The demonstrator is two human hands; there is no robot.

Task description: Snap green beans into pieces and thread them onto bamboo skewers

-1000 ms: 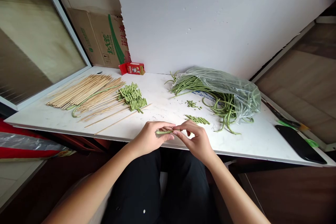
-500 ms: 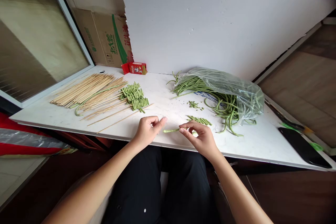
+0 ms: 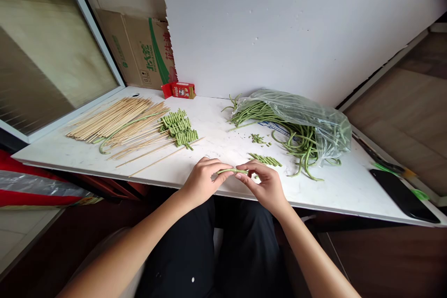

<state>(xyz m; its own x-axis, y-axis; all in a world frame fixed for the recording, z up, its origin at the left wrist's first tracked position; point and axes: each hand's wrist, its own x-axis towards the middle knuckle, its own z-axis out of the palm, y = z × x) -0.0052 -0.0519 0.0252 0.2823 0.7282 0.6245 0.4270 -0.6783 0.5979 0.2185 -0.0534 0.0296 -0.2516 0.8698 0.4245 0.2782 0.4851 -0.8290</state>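
Note:
A short length of green bean [image 3: 233,171] is pinched between both hands, just above the table's front edge. My left hand [image 3: 201,179] grips its left end, thumb and fingertips closed on it. On the other end, my right hand [image 3: 262,180] pinches with thumb and index finger. Behind the right hand lies a row of cut bean pieces [image 3: 265,159], with a small heap of bean scraps [image 3: 258,139] farther back. To the left, bean pieces threaded on skewers [image 3: 179,129] lie together, their bare sticks pointing left.
Many bare bamboo skewers [image 3: 115,118] cover the table's left side, one long bean across them. A clear plastic bag of long beans [image 3: 296,111] lies at back right. A red box [image 3: 184,90] stands near the wall; a black phone [image 3: 401,195] lies far right.
My left hand has moved right and closed on the left end of the bean piece, which only the right hand held before. The right hand has barely moved.

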